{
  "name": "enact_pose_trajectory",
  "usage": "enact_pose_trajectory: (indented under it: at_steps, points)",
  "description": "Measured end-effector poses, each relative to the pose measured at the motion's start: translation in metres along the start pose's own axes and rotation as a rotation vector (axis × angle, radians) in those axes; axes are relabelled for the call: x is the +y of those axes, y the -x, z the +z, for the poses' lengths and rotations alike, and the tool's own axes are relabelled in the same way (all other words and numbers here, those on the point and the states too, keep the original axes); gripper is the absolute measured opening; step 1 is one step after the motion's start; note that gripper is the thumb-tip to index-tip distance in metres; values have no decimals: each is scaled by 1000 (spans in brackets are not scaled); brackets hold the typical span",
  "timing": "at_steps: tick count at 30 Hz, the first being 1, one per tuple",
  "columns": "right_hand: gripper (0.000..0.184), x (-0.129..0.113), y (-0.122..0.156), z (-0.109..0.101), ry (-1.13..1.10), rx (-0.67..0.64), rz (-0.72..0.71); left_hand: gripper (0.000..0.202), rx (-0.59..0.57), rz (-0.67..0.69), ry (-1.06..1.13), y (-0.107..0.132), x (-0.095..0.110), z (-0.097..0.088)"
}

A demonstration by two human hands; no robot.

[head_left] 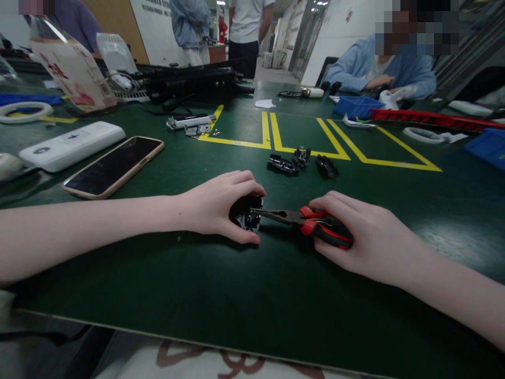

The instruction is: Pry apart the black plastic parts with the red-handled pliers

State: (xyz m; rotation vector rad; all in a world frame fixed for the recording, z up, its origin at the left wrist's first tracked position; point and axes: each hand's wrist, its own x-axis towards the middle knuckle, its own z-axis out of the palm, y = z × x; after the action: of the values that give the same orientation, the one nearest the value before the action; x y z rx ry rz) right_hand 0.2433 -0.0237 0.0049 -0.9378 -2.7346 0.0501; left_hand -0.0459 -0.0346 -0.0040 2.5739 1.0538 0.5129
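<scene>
In the middle of the green table (221, 295), my left hand (221, 202) is wrapped round a small black plastic part (242, 212) with metal bits on its right side. Its fingers and palm hide much of that part. My right hand (366, 231) grips needle-nose pliers (310, 218) by their red and black handles. The plier tips reach the right side of the black part; I cannot tell whether they pinch anything there. Beyond my hands lie several loose black plastic pieces (283, 163), near the yellow tape lines (236, 142).
To the left are a phone (114, 167), a white device (73, 145), a bottle (71, 68) and a tape roll (26, 111). Small metal parts (197, 129) sit further back. Blue trays (357, 106) and a red strip (434, 119) are at right. A person in blue (355, 66) sits opposite.
</scene>
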Motion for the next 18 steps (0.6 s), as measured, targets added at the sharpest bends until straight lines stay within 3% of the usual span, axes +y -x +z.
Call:
enact_pose_trajectory:
  at_steps: [18]
  points:
    - [32,9,1,-5,71,0,-50,67,-19,-10,43,1,0,-1]
